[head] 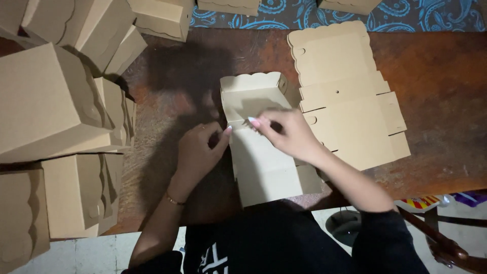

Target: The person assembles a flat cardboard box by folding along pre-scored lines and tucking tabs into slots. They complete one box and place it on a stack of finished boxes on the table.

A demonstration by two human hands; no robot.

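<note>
Hands: both down on the half-folded tan cardboard box blank (pixel 258 147) at the middle of the dark brown wooden table (pixel 436 81).
Left hand: the left hand (pixel 199 148) sits at the blank's left edge, fingers curled in, thumb tip pinching the card edge.
Right hand: the right hand (pixel 286 133) comes across from the right, fingers bent, fingertips pressing a crease line on the blank's middle panel.
Box blank: lying long-ways toward the person, its scalloped flap (pixel 253 82) standing up at the far end, the near end hanging over the table edge.
Right of it: a flat unfolded tan cardboard blank with a scalloped top (pixel 350 91), just beside and partly under the worked piece.
Left side: a pile of finished tan cardboard boxes (pixel 56 106), stacked and tipped, well apart from the hands.
Far edge: blue paisley cloth (pixel 294 15) under more boxes.
</note>
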